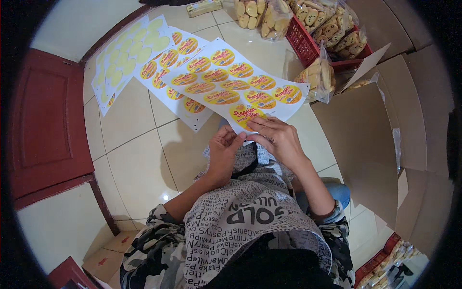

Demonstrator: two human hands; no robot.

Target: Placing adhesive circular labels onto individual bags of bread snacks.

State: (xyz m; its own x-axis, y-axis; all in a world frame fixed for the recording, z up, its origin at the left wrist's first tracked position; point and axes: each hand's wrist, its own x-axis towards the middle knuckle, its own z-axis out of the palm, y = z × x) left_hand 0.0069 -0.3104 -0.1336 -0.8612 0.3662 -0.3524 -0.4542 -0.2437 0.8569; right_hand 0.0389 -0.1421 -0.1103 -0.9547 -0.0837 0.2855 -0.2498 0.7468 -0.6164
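Observation:
A white sheet of oval yellow-and-orange stickers [214, 74] stretches up from my hands, its near end over my lap. My left hand [226, 151] pinches that near corner between thumb and fingers. My right hand [276, 142] grips the same end, fingertips lying on the lowest sticker [245, 113] and thumb at the edge. Partly under this sheet lies another sticker sheet [195, 108] on the floor, and farther left are sheets with plain pale yellow ovals [125, 53]. A printed grey apron [255, 207] covers my lap.
Tiled floor [127, 164] surrounds me. Bagged bread [250, 14] and a red crate [298, 33] with more bags stand at upper right, beside a bag of bread [317, 82]. Open cardboard boxes [361, 154] fill the right side. A red door [45, 130] is at left, another crate [375, 269] at lower right.

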